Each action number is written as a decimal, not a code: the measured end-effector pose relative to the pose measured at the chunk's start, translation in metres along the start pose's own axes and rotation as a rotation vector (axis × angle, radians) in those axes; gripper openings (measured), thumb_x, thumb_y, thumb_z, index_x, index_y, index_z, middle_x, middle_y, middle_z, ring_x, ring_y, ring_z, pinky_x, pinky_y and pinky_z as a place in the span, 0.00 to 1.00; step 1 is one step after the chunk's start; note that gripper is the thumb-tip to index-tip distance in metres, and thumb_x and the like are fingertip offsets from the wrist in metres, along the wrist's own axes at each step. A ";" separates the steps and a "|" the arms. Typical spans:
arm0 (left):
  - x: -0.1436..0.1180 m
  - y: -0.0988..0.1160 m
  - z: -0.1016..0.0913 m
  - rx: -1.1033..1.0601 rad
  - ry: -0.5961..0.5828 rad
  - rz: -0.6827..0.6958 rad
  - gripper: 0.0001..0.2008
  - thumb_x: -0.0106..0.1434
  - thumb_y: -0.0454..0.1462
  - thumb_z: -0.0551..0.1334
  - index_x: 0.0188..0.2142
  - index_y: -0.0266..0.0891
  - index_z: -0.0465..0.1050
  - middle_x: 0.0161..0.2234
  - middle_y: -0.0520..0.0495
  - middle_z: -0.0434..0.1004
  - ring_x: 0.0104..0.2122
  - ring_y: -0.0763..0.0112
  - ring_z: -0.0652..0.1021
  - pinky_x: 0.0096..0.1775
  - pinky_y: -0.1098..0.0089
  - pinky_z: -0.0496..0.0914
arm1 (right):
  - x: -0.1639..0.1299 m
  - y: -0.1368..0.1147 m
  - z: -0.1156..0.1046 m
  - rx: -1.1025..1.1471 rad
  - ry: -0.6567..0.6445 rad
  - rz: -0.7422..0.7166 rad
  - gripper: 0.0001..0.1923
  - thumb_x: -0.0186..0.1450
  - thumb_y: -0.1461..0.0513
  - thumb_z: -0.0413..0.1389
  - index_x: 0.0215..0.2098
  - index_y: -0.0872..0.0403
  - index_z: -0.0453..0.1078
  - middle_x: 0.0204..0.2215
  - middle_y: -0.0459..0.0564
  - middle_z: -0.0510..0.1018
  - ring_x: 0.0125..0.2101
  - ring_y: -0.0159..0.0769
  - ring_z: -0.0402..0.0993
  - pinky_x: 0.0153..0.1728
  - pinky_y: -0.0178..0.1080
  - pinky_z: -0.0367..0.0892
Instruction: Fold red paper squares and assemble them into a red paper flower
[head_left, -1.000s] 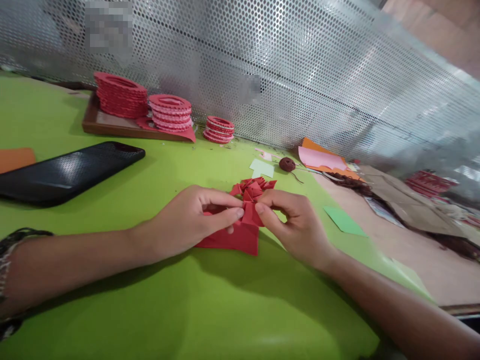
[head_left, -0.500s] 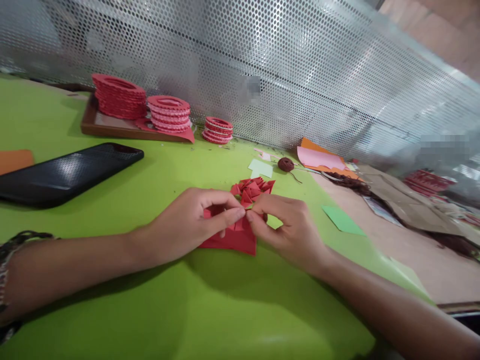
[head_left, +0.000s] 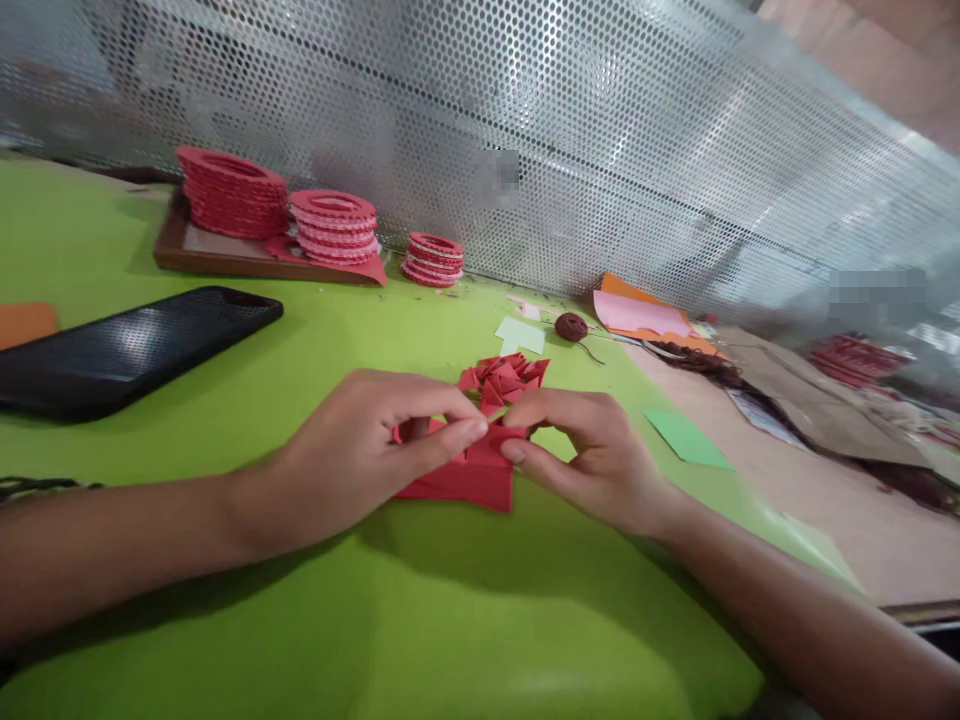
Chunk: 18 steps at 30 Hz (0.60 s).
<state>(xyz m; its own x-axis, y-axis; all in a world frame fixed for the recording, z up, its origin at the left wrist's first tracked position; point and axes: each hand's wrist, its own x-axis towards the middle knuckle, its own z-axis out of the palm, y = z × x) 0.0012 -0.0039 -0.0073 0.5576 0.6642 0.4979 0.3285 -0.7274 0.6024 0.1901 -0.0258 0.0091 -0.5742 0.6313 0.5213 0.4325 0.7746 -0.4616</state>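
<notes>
My left hand [head_left: 367,460] is closed, thumb and forefinger pinching a small red paper [head_left: 491,442] at its edge. Facing it, my right hand [head_left: 589,455] has its thumb and forefinger on either side of the same paper's right end; the fingertips hide part of its shape. Flat beneath both hands lies a larger red paper piece [head_left: 476,492], partly covered by my left fingers. Just beyond the fingertips is a heap of small folded red paper pieces [head_left: 506,378].
A black phone [head_left: 142,345] lies at left. Behind it, a brown tray [head_left: 225,262] bears stacks of red and pink paper rings; a smaller ring stack [head_left: 433,260] stands beside it. Toward the right are a brown yarn ball [head_left: 571,327], green paper [head_left: 688,440] and a perforated metal wall [head_left: 480,130].
My right thumb and forefinger have parted from a tight pinch, showing red paper between them. My left hand has shifted slightly left. The heap has not moved.
</notes>
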 end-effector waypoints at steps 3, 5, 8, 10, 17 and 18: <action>0.000 0.000 -0.002 -0.010 0.036 -0.012 0.10 0.60 0.36 0.56 0.26 0.39 0.74 0.19 0.58 0.72 0.20 0.78 0.69 0.23 0.79 0.59 | -0.002 0.002 0.004 0.200 0.066 0.169 0.11 0.59 0.65 0.54 0.41 0.55 0.62 0.25 0.44 0.72 0.24 0.27 0.68 0.25 0.31 0.66; -0.001 0.000 -0.003 -0.021 0.058 0.006 0.09 0.60 0.35 0.57 0.27 0.40 0.75 0.18 0.59 0.71 0.19 0.79 0.68 0.23 0.80 0.59 | -0.001 0.002 0.005 0.306 0.054 0.303 0.09 0.60 0.63 0.54 0.40 0.56 0.63 0.23 0.44 0.73 0.22 0.27 0.70 0.24 0.30 0.67; 0.000 0.000 -0.003 -0.013 0.091 0.016 0.08 0.59 0.35 0.57 0.28 0.40 0.76 0.14 0.60 0.66 0.16 0.81 0.64 0.21 0.80 0.57 | 0.002 0.000 0.005 0.399 0.032 0.394 0.06 0.61 0.63 0.52 0.29 0.57 0.68 0.18 0.43 0.73 0.19 0.25 0.71 0.21 0.28 0.68; 0.000 0.001 -0.003 -0.001 0.102 0.010 0.08 0.59 0.35 0.57 0.28 0.40 0.76 0.13 0.60 0.64 0.15 0.81 0.64 0.21 0.80 0.57 | 0.004 0.000 0.003 0.395 0.064 0.394 0.08 0.61 0.64 0.52 0.25 0.57 0.69 0.17 0.42 0.73 0.18 0.24 0.70 0.21 0.28 0.68; 0.002 0.002 -0.002 -0.009 0.061 -0.028 0.10 0.57 0.36 0.57 0.22 0.39 0.73 0.14 0.59 0.66 0.16 0.80 0.65 0.20 0.80 0.57 | 0.003 -0.004 0.006 0.261 0.173 0.319 0.14 0.64 0.65 0.48 0.21 0.57 0.64 0.14 0.39 0.66 0.15 0.21 0.62 0.17 0.26 0.60; 0.002 0.002 -0.001 -0.023 0.053 -0.036 0.11 0.57 0.37 0.57 0.21 0.39 0.72 0.14 0.59 0.66 0.16 0.80 0.65 0.20 0.80 0.58 | 0.003 -0.005 0.007 0.237 0.178 0.296 0.14 0.64 0.65 0.47 0.21 0.57 0.64 0.13 0.38 0.63 0.13 0.20 0.59 0.15 0.26 0.57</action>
<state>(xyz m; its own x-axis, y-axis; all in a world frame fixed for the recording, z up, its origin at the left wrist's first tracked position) 0.0022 -0.0042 -0.0043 0.5047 0.6982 0.5078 0.3294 -0.6994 0.6343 0.1816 -0.0282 0.0081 -0.3110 0.8384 0.4476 0.3766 0.5411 -0.7519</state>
